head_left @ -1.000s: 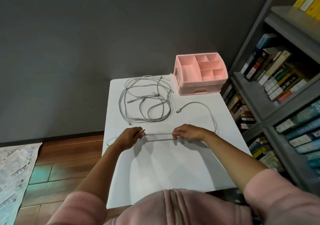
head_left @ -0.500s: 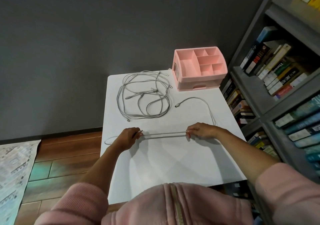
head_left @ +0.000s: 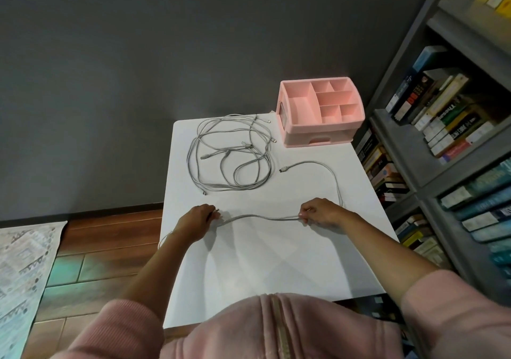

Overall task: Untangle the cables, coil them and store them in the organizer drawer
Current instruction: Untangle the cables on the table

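While left hand [head_left: 197, 220] pinches plug end and right hand [head_left: 320, 212] pinches freed grey cable [head_left: 262, 217], span sags onto white table [head_left: 276, 261] between them: lay even loops into left hand, avoid twist; tangled bundle [head_left: 229, 154] lies beside pink organizer [head_left: 320, 115]

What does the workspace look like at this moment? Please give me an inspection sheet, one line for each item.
Surface: white table against a grey wall.
Job's things: pink organizer at the far right corner, drawer shut; tangled cables left of it.
Clutter: nothing seen.
Grippers: left hand and right hand each pinch the single cable.
Cables: single cable sags between the hands, then arcs past the right hand to a free plug.
Surroundings: bookshelf on the right; rug on the wooden floor, left.
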Demonstrator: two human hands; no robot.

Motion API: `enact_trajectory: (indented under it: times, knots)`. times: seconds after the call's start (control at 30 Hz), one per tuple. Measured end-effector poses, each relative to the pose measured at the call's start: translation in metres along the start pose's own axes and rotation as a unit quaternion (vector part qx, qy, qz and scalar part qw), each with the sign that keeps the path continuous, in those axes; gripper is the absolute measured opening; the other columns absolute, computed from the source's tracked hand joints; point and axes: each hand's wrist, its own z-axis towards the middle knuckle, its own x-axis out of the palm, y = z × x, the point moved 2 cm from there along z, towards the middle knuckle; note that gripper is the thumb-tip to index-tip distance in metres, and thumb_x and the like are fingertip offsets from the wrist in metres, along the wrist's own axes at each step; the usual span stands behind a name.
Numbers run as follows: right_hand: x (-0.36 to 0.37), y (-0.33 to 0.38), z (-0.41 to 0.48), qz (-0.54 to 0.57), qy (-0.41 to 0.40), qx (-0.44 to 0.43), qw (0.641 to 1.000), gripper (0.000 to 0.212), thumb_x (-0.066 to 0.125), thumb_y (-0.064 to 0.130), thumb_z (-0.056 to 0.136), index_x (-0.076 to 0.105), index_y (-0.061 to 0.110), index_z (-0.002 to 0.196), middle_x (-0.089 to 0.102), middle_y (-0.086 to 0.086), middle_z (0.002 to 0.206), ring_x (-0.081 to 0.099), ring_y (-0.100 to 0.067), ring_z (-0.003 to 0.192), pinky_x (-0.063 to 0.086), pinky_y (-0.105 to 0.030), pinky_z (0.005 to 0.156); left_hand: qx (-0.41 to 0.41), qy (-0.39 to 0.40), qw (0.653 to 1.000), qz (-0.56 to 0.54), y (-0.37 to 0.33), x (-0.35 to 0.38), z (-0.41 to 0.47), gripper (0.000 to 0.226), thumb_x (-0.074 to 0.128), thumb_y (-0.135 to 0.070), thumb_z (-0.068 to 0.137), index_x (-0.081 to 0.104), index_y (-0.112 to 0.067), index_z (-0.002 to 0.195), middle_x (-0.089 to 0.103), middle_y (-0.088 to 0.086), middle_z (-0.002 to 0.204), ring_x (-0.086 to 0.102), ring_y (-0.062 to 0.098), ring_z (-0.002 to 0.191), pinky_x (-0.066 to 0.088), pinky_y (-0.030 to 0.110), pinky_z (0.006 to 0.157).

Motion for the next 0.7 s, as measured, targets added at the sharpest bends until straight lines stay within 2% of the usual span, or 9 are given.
enact_trajectory:
  times: [0.13,0.2,0.27,0.3,0.37,0.43,0.53,0.63,0.7]
  knots:
    - [0.007,0.018,0.001,0.048,0.04,-0.006,0.998,0.024,0.055,0.026,0.095,0.067,0.017,0.075,0.069,0.0,0.078,0.05,-0.012,0.064,0.037,-0.016,0.052,0.045,-0.034,0.998,0.002,-0.043,0.003,0.0,0.033,0.041,-0.038,0.099,0.062,-0.013,0.105,0.063,0.002,0.105,0.054,0.021,0.102,0.041,0.031,0.075]
    - [0.012,0.028,0.003,0.066,0.061,-0.014,0.996,0.024,0.056,0.027,0.095,0.068,0.013,0.08,0.067,-0.005,0.072,0.048,-0.013,0.058,0.036,-0.02,0.047,0.079,-0.023,0.996,-0.031,-0.066,0.006,0.004,0.036,0.042,-0.041,0.098,0.064,-0.017,0.113,0.064,-0.002,0.113,0.054,0.018,0.108,0.044,0.031,0.082]
    - [0.013,0.04,0.005,0.067,0.065,-0.032,0.995,0.026,0.055,0.029,0.095,0.068,0.012,0.083,0.06,-0.001,0.06,0.048,-0.013,0.055,0.037,-0.023,0.052,0.114,0.007,0.991,-0.073,-0.085,0.009,0.007,0.045,0.04,-0.048,0.093,0.065,-0.018,0.116,0.066,-0.002,0.117,0.057,0.017,0.11,0.046,0.032,0.089]
    - [0.012,0.045,0.006,0.063,0.063,-0.045,0.995,0.026,0.054,0.03,0.095,0.068,0.012,0.083,0.058,0.002,0.058,0.049,-0.013,0.057,0.039,-0.024,0.056,0.133,0.026,0.987,-0.089,-0.093,0.011,0.008,0.046,0.039,-0.047,0.093,0.066,-0.017,0.114,0.068,0.0,0.113,0.06,0.018,0.106,0.046,0.031,0.087]
    - [0.007,0.052,0.006,0.048,0.056,-0.067,0.995,0.025,0.054,0.031,0.095,0.069,0.016,0.083,0.059,0.007,0.062,0.051,-0.009,0.061,0.04,-0.021,0.062,0.164,0.062,0.979,-0.101,-0.103,0.013,0.006,0.034,0.043,-0.034,0.097,0.066,-0.01,0.101,0.07,0.0,0.093,0.062,0.018,0.086,0.042,0.025,0.075]
    - [0.001,0.052,0.003,0.01,0.052,-0.084,0.995,0.024,0.054,0.034,0.095,0.07,0.021,0.083,0.056,0.013,0.062,0.047,0.0,0.058,0.036,-0.014,0.059,0.19,0.056,0.975,-0.103,-0.101,0.014,0.005,0.025,0.042,-0.02,0.098,0.061,-0.007,0.087,0.06,-0.009,0.072,0.053,0.016,0.07,0.036,0.024,0.067]
    - [-0.007,0.034,-0.002,-0.002,0.061,-0.079,0.995,0.025,0.052,0.034,0.096,0.07,0.022,0.085,0.049,0.011,0.063,0.041,-0.003,0.059,0.032,-0.014,0.058,0.219,0.013,0.974,-0.05,-0.091,0.009,0.006,0.02,0.04,-0.014,0.094,0.055,-0.008,0.083,0.046,-0.013,0.07,0.043,0.014,0.071,0.03,0.025,0.065]
    - [-0.015,0.011,-0.002,0.014,0.038,-0.071,0.997,0.028,0.051,0.037,0.095,0.069,0.026,0.077,0.054,-0.003,0.075,0.044,-0.011,0.069,0.034,-0.024,0.067,0.214,-0.009,0.976,-0.033,-0.086,0.006,0.007,0.017,0.041,-0.013,0.095,0.056,-0.01,0.086,0.043,-0.018,0.07,0.041,0.012,0.077,0.037,0.029,0.069]
    - [-0.025,-0.006,-0.003,0.023,0.004,-0.05,0.998,0.029,0.052,0.038,0.094,0.068,0.028,0.071,0.062,-0.01,0.082,0.049,-0.013,0.075,0.037,-0.029,0.072,0.209,-0.034,0.977,-0.034,-0.071,0.002,0.006,0.016,0.037,-0.023,0.092,0.051,-0.022,0.085,0.048,-0.016,0.074,0.041,0.009,0.077,0.041,0.031,0.069]
